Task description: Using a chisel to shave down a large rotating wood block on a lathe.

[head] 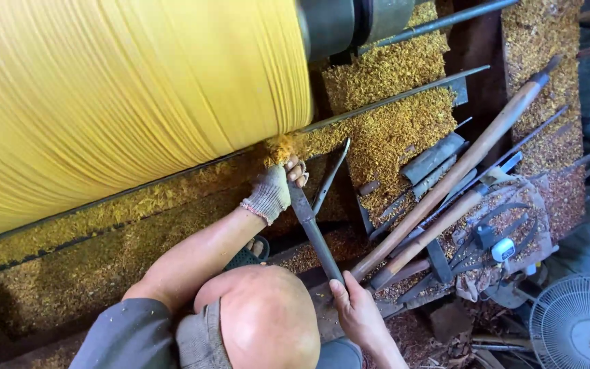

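Observation:
A big yellow wooden cylinder (124, 89) fills the upper left, blurred as if spinning on a lathe. My left hand (276, 186), in a worn fingerless knit glove, presses the front end of a long flat steel chisel (314, 231) against a metal tool rest bar (390, 100) at the cylinder's right end. Yellow chips fly up at that spot. My right hand (354, 309), bare, grips the chisel's rear end near my bent knee (268, 314). The chisel's tip is hidden by my left hand and the chips.
Yellow shavings (390, 130) cover the lathe bed. To the right lie long wooden-handled tools (459, 167), metal bars and calipers (500, 225). A dark lathe spindle (349, 24) holds the cylinder. A white fan (578, 324) stands at lower right.

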